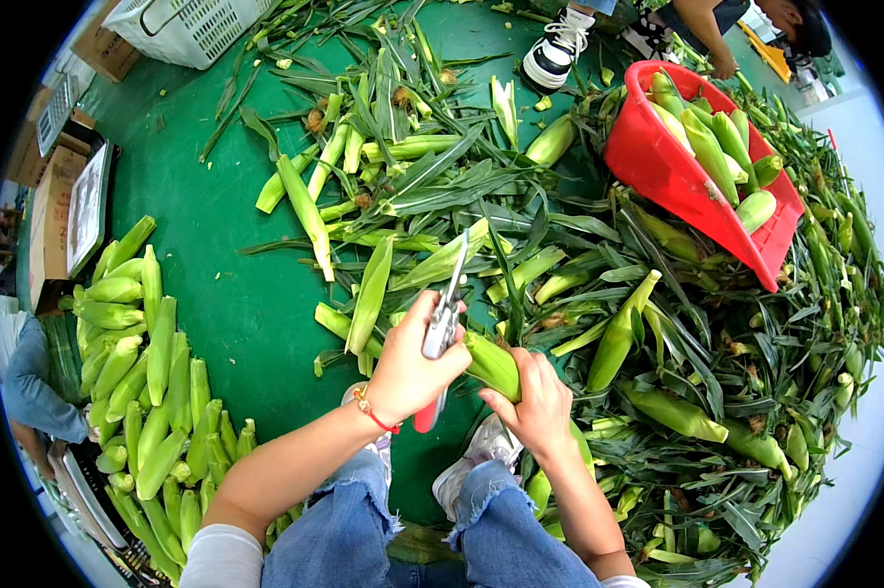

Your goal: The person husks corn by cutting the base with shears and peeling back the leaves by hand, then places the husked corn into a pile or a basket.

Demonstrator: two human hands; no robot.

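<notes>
In my left hand [403, 365], a pair of hand shears [441, 330] with a pale metal body and a red handle is gripped, its blade pointing up and away from me. My right hand [538, 404] is closed around a green husked ear of corn [495, 367], beside the shears and touching or nearly touching the left fingers. The far tip of that ear is partly hidden. Cut husk leaves and stalk ends [422, 196] lie in a loose heap on the green floor beyond my hands.
At my left is a pile of trimmed corn ears [168, 392]. A large heap of leafy corn [677, 412] fills the right, with a red scoop-shaped basket [648, 162] of ears on it. A white crate [192, 29] stands far left; other people are at the far right and left edge.
</notes>
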